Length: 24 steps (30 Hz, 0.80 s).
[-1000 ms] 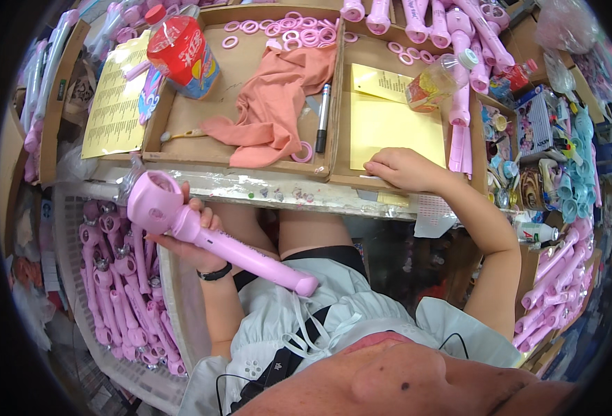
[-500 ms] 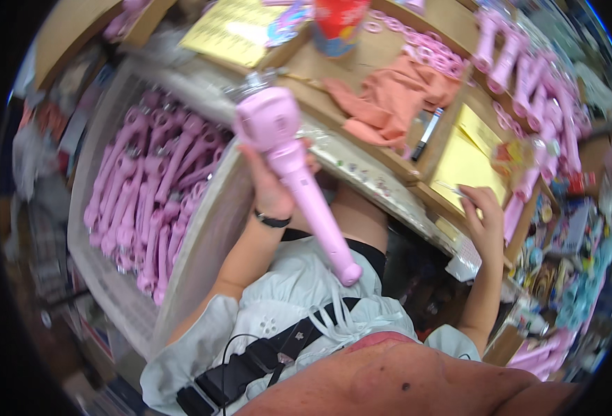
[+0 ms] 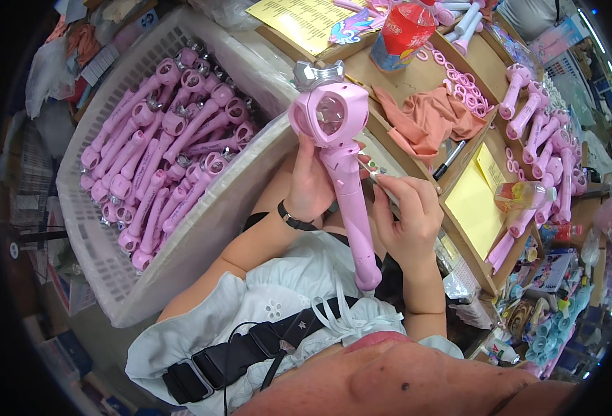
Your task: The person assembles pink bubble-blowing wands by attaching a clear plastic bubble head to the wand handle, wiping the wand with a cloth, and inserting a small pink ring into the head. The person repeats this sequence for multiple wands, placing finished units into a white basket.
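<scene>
My left hand (image 3: 309,186) is wrapped round the neck of a pink toy wand (image 3: 353,201), just under its round, windowed head. A silver crown-shaped piece tops the wand, and its handle points down toward my lap. Close against the right side of the wand, my right hand (image 3: 411,211) pinches a thin, pale, pointed tool (image 3: 384,191). Its tip is near the wand's neck; whether it touches cannot be made out. The fingers partly cover this tool, so its exact kind is hidden.
On my left, a white lined basket (image 3: 122,291) holds many similar pink wands (image 3: 150,149). Cardboard trays hold an orange cloth (image 3: 427,121), a black marker (image 3: 449,161), pink rings (image 3: 465,87), yellow paper (image 3: 474,208) and a red-labelled bottle (image 3: 403,35). More wands (image 3: 549,139) lie at right.
My right hand has come left from beside the yellow paper to the wand, bringing the thin tool. The wand has shifted right and stands more upright in my left hand. The view has moved.
</scene>
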### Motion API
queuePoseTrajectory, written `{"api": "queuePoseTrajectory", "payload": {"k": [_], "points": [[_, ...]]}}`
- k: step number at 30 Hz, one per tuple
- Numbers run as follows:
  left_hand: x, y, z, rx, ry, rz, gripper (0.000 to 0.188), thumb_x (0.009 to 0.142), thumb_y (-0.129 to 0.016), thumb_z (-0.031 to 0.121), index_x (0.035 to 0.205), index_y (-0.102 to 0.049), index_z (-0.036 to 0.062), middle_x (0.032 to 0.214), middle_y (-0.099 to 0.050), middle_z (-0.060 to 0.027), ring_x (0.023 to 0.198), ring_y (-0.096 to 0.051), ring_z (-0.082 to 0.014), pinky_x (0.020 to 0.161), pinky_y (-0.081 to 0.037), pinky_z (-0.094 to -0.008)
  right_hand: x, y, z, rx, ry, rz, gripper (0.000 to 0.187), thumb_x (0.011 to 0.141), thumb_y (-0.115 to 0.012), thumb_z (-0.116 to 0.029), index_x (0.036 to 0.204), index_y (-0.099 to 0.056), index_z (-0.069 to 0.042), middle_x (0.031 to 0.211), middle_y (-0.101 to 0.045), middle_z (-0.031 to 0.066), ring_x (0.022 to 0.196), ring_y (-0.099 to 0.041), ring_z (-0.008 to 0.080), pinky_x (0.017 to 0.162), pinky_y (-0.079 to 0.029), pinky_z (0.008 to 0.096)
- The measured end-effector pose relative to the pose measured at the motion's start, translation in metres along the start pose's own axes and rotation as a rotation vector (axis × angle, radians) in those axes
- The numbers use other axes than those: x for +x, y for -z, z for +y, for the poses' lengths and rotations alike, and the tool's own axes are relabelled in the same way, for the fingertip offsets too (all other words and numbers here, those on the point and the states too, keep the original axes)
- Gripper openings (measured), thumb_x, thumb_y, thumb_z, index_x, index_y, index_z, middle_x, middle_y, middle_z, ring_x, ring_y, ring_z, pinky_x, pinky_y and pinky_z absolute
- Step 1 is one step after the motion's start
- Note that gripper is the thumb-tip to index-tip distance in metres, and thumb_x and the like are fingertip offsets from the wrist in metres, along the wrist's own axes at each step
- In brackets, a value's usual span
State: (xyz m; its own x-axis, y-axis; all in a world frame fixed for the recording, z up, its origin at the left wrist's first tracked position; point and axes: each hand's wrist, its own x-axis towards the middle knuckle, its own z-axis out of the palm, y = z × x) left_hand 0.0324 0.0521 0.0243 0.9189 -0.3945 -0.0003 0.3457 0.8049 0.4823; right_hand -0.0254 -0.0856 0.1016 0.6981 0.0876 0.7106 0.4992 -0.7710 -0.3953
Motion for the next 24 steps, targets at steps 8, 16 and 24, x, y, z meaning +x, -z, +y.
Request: {"api": "queuePoseTrajectory", "payload": {"k": [8, 16, 24], "points": [[-0.006, 0.006, 0.005, 0.121, -0.048, -0.088, 0.075, 0.085, -0.038, 0.066, 0.125, -0.041, 0.0025, 0.108, -0.057, -0.0104, 0.101, -0.058, -0.0242, 0.091, -0.047, -0.043, 0.002, 0.002, -0.008, -0.056, 0.013, -0.026, 0.025, 0.065, -0.07, 0.002, 0.089, -0.065, -0.004, 0.075, -0.058, 0.0068, 0.064, -0.057, 0.0224, 0.054, -0.046, 0.0314], [-0.022, 0.018, 0.002, 0.355, -0.127, -0.053, 0.06, 0.083, -0.068, 0.033, 0.128, -0.042, 0.0022, 0.116, -0.056, -0.0109, 0.108, -0.055, -0.0223, 0.093, -0.045, -0.0378, 0.006, 0.004, -0.018, -0.173, 0.034, -0.108, 0.023, 0.067, -0.07, -0.001, 0.089, -0.064, -0.004, 0.075, -0.058, 0.007, 0.063, -0.057, 0.0223, 0.054, -0.046, 0.0307], [-0.038, 0.018, 0.023, 1.269, -0.364, -0.265, 0.055, 0.077, -0.075, 0.023, 0.125, -0.051, 0.0089, 0.122, -0.055, -0.0056, 0.113, -0.051, -0.0194, 0.097, -0.04, -0.0325, -0.019, 0.002, -0.019, 0.063, -0.233, -0.069, 0.016, 0.074, -0.069, 0.0, 0.089, -0.066, -0.001, 0.067, -0.058, 0.0078, 0.054, -0.055, 0.0218, 0.048, -0.043, 0.0301]]}}
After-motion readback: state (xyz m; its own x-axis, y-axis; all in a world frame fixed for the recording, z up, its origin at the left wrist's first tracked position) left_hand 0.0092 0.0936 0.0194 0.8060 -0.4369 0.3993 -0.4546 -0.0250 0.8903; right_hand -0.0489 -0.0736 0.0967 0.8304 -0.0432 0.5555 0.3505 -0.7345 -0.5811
